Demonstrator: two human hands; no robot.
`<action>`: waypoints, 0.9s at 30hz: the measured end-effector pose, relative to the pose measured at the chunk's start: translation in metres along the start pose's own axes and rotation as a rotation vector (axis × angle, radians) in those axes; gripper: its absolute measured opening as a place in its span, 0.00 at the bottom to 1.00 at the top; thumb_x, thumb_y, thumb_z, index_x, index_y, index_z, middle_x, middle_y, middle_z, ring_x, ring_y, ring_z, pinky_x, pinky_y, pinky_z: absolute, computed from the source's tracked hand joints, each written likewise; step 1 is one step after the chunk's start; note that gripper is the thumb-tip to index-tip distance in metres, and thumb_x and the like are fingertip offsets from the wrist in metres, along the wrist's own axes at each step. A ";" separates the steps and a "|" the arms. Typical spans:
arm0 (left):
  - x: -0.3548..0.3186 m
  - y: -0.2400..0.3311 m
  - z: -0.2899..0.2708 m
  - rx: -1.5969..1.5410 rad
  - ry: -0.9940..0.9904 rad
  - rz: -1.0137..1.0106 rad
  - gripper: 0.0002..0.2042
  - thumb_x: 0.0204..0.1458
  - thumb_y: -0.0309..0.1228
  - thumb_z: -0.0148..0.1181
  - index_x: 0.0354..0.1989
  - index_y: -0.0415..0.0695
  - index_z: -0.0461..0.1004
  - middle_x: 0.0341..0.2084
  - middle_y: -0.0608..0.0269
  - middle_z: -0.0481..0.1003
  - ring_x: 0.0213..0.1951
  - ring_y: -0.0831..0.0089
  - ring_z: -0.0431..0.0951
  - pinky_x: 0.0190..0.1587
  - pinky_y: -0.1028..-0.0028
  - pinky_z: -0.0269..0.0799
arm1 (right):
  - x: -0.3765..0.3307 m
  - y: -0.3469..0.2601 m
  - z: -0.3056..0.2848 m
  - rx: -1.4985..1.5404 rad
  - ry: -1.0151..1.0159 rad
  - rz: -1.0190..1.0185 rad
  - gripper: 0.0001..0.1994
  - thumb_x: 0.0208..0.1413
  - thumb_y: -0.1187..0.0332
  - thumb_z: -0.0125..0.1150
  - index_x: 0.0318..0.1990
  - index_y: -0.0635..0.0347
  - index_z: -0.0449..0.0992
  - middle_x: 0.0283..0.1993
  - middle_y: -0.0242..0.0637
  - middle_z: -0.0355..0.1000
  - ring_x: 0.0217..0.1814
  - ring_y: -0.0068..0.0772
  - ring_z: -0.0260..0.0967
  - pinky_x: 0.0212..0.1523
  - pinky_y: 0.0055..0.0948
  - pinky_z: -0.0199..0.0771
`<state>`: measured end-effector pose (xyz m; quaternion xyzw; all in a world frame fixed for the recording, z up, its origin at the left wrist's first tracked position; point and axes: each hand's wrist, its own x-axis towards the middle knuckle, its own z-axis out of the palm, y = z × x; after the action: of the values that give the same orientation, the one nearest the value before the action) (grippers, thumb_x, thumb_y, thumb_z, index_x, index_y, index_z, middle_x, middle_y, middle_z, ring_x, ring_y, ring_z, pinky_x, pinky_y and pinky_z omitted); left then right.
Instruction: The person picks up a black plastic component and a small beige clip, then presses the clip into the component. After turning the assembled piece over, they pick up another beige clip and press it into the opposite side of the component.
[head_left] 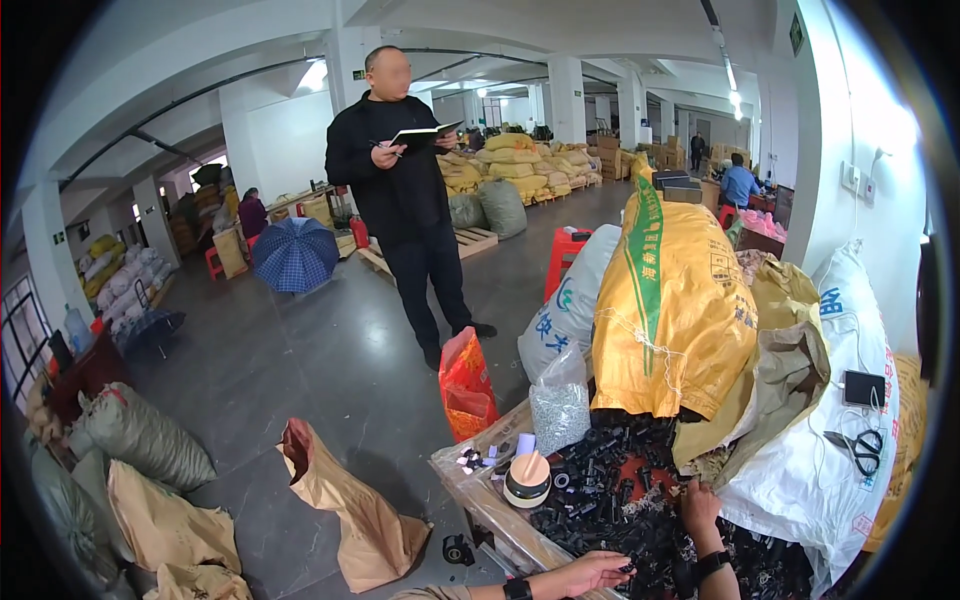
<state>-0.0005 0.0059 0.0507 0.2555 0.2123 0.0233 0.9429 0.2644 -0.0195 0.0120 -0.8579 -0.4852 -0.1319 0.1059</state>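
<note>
Loose black parts (588, 492) remain before the yellow sack (695, 310). My left hand (595, 572) pinches 1; my right hand (700, 507) curls, contents unclear.

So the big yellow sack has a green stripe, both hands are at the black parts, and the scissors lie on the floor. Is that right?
Not quite: the place of the scissors is wrong. The head view shows them on the white sack at the right. The big yellow sack does have a green stripe, and left hand and right hand are at the black parts.
</note>
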 end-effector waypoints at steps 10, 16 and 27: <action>0.044 -0.007 -0.028 0.001 -0.077 0.075 0.11 0.50 0.33 0.51 0.40 0.42 0.67 0.36 0.63 0.72 0.35 0.79 0.73 0.38 0.82 0.69 | -0.019 -0.004 -0.034 0.509 0.236 -0.097 0.05 0.40 0.74 0.52 0.28 0.61 0.68 0.24 0.46 0.66 0.26 0.47 0.65 0.27 0.39 0.64; 0.053 -0.014 -0.024 -0.003 -0.036 0.050 0.11 0.50 0.33 0.51 0.40 0.44 0.67 0.37 0.64 0.71 0.38 0.80 0.72 0.38 0.84 0.68 | -0.045 -0.019 -0.065 0.615 0.122 -0.022 0.03 0.40 0.75 0.53 0.23 0.65 0.69 0.21 0.46 0.65 0.23 0.42 0.64 0.24 0.32 0.63; 0.031 -0.005 0.019 -0.124 0.051 0.113 0.04 0.50 0.28 0.50 0.30 0.42 0.70 0.29 0.64 0.72 0.34 0.71 0.73 0.38 0.73 0.69 | -0.087 -0.028 -0.074 1.093 -0.369 0.281 0.13 0.49 0.66 0.51 0.40 0.63 0.63 0.34 0.39 0.62 0.35 0.31 0.61 0.32 0.28 0.61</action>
<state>0.0349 -0.0029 0.0507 0.2078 0.2194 0.0961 0.9484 0.1878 -0.0986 0.0548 -0.7436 -0.3749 0.3039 0.4627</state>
